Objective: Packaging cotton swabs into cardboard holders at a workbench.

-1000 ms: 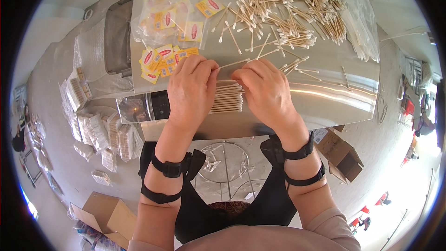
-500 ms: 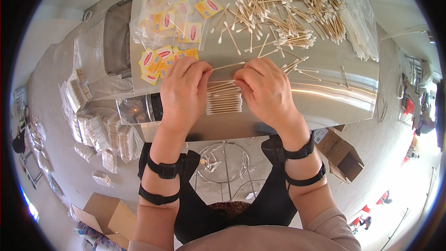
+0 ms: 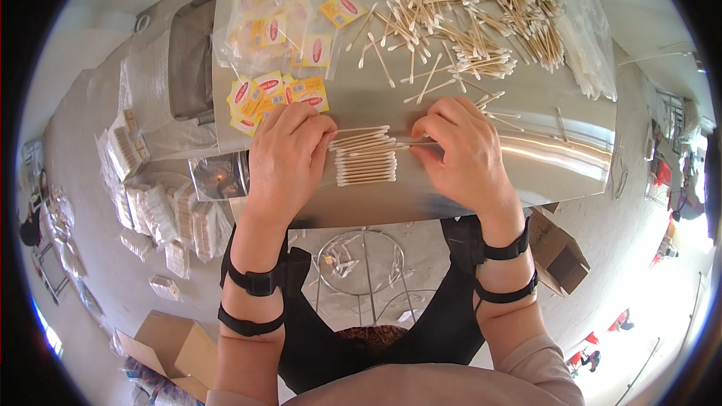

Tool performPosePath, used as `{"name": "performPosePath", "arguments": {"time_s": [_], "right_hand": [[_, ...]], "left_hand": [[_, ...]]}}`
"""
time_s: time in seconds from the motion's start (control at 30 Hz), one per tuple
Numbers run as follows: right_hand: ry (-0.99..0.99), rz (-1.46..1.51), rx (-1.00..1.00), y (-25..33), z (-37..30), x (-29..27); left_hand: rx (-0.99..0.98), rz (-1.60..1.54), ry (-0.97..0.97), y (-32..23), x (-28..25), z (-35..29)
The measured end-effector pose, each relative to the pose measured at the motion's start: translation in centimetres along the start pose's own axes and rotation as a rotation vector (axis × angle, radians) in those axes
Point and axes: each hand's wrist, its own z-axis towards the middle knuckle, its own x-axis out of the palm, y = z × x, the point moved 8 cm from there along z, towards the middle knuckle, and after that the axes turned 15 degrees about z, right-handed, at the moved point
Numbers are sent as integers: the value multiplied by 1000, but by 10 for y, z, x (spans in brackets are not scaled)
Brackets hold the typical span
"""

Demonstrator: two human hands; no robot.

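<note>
A neat row of cotton swabs (image 3: 366, 168) with wooden sticks and white tips lies side by side on the metal table, between my hands. My left hand (image 3: 289, 156) is closed at the row's upper left corner, its thumb and fingertips pinching the end of a cotton swab (image 3: 361, 130) there. On the other side, my right hand (image 3: 465, 152) pinches the outer end of a cotton swab that sticks out to the right of the row. The uppermost swabs of the row lie slightly askew. My fingers hide some of the swab ends.
A large heap of cotton swabs (image 3: 466, 11) covers the table's far side, with loose ones scattered nearer. Yellow label cards (image 3: 263, 94) and clear bags (image 3: 259, 4) lie at the left. More plastic bags (image 3: 590, 60) lie at the far right. Cardboard boxes (image 3: 169, 346) stand on the floor.
Both hands have come down slightly and moved apart. The swab held between them above the row is no longer there; the row's top swabs now show, lying askew.
</note>
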Motion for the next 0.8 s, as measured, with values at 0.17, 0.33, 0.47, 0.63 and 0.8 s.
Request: {"name": "performPosePath", "arguments": {"time_s": [0.17, 0.33, 0.47, 0.63, 0.8], "right_hand": [[-13, -33, 36, -6, -4, -4], [-25, -49, 1, -4, -3, 2], [-48, -30, 11, -10, -5, -9], [-192, -143, 42, -14, -5, -16], [-270, 98, -2, 5, -7, -2]], "left_hand": [[20, -4, -4, -4, 1, -1], [45, -40, -99, -12, 2, -2], [100, -120, -96, -26, 8, -1], [102, -178, -55, -27, 11, -4], [-96, -440, -60, -15, 13, -14]]}}
